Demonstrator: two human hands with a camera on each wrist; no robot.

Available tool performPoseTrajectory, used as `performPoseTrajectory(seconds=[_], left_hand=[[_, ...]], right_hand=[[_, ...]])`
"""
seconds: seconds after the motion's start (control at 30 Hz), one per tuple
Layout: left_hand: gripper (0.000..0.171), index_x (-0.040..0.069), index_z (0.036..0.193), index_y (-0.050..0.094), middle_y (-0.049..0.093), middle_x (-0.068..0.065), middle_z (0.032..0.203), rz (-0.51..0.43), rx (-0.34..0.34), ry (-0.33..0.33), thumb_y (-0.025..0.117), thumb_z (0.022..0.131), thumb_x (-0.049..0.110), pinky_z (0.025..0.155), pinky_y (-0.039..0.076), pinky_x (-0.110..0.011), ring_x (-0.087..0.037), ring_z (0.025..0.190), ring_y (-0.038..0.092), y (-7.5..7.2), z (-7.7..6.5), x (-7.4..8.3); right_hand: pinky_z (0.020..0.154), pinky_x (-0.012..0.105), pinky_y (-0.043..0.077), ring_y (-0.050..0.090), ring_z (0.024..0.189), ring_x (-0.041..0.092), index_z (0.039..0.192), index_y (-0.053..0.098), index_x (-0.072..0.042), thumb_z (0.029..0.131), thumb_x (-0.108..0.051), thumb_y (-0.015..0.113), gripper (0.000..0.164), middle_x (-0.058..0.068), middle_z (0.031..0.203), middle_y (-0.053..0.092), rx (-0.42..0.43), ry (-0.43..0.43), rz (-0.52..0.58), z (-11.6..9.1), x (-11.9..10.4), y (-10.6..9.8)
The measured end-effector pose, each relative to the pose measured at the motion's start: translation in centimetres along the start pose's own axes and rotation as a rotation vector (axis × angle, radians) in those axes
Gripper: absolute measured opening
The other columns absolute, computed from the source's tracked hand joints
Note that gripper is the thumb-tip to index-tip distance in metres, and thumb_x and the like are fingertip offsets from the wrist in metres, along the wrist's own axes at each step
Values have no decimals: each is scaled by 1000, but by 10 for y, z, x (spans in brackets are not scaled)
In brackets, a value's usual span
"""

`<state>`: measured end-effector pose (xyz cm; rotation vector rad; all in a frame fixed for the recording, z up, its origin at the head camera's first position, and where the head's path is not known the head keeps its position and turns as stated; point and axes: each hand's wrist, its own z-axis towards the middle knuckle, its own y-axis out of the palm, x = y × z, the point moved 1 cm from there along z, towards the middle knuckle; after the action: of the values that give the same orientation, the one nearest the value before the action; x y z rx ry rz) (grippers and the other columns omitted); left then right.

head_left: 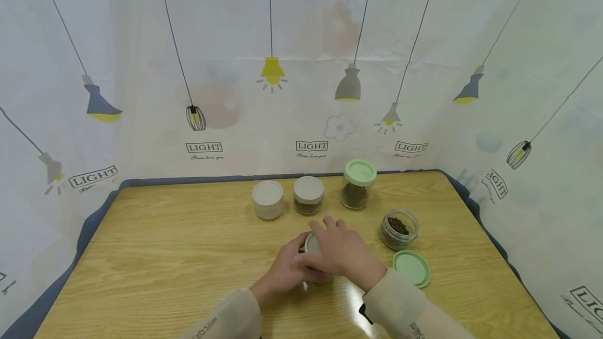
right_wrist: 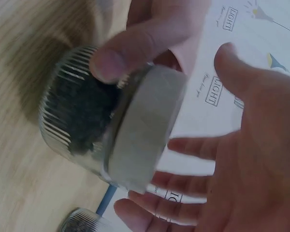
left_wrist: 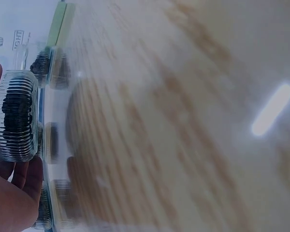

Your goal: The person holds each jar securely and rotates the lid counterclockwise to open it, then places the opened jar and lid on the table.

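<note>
We see both hands meet over a small jar (head_left: 312, 247) on the wooden worktop (head_left: 165, 255): the left hand (head_left: 287, 271) wraps its side, the right hand (head_left: 341, 250) covers its pale lid. Just to the right stands an open jar (head_left: 399, 229) of dark bits, its green lid (head_left: 412, 268) lying beside it. Behind stand three closed jars (head_left: 308, 195).

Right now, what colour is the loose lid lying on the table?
Pale green lid, clearest in the head view.
</note>
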<state>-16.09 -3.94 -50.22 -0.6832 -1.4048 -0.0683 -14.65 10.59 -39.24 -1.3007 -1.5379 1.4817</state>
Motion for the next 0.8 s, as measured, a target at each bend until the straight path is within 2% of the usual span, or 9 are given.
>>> performPoseTrajectory(seconds=[0.1, 0.23, 0.37, 0.53, 0.8], left_hand=[[84, 18, 144, 43, 60, -4, 132, -31, -7, -7, 84, 73, 39, 92, 52, -33, -18, 113, 61, 1, 0, 0], [87, 19, 144, 44, 63, -2, 124, -63, -5, -27, 87, 70, 36, 86, 52, -28, -13, 104, 63, 2, -1, 1], [87, 21, 140, 47, 65, 1, 119, -43, 10, -32, 89, 66, 40, 84, 52, -26, -10, 100, 64, 3, 0, 1], [86, 21, 138, 48, 63, 3, 121, -4, 14, -20, 89, 65, 43, 87, 50, -28, -11, 103, 62, 2, -1, 1], [88, 21, 139, 46, 62, 3, 123, 0, 3, -23, 88, 65, 44, 87, 50, -28, -10, 102, 62, 3, 0, -1]], right_hand=[[72, 50, 53, 57, 103, 37, 131, 53, -12, 80, -68, 63, 76, 18, 120, 54, 15, 41, 2, -1, -2, 2], [68, 47, 53, 58, 91, 33, 122, 56, -10, 78, -59, 72, 68, 16, 108, 55, 26, 32, -6, 0, -2, 4], [67, 46, 53, 57, 90, 30, 121, 58, -12, 77, -49, 76, 61, 14, 108, 57, 26, -16, -11, 1, 0, 3], [68, 43, 52, 55, 93, 26, 123, 59, -16, 74, -38, 79, 57, 9, 113, 57, -16, -55, -2, 3, 2, 0], [70, 42, 52, 55, 96, 25, 125, 59, -17, 74, -34, 82, 58, 7, 116, 57, -54, -70, 4, 2, 2, -4]])
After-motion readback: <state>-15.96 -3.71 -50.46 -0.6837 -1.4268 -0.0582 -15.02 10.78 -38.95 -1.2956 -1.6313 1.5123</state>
